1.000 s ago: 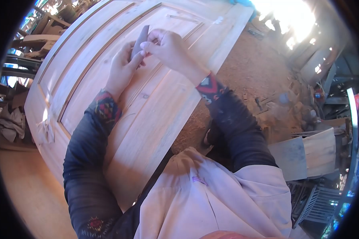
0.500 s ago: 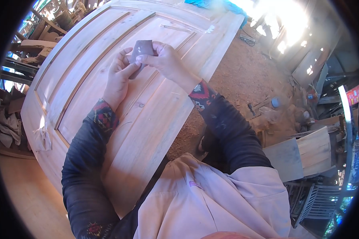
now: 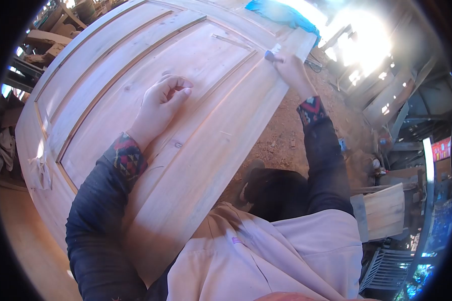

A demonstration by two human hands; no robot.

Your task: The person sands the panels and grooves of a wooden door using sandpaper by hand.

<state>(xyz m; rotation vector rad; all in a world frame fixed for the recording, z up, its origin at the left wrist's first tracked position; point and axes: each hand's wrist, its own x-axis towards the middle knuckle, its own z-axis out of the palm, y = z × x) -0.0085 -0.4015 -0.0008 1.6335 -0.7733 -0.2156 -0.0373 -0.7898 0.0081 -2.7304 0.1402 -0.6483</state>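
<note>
My right hand (image 3: 290, 70) is closed around a folded grey piece of sandpaper (image 3: 272, 56), near the right edge of a large pale wooden panelled door (image 3: 206, 165). Much of the sandpaper is hidden by the fingers. Over the middle of the door hovers my left hand (image 3: 158, 105), its fingers loosely curled and apart with nothing between them. The door lies flat, with raised mouldings around its recessed panels.
Blue plastic sheeting (image 3: 286, 14) covers the door's far end. A pale cloth or bag (image 3: 41, 173) hangs at its left edge. Reddish dirt floor (image 3: 278, 135) runs along the right side. A slatted wooden piece (image 3: 386, 271) stands at lower right.
Both hands were together on the sandpaper. My left hand has let go, and my right hand has carried the sandpaper away to the right edge of the door.
</note>
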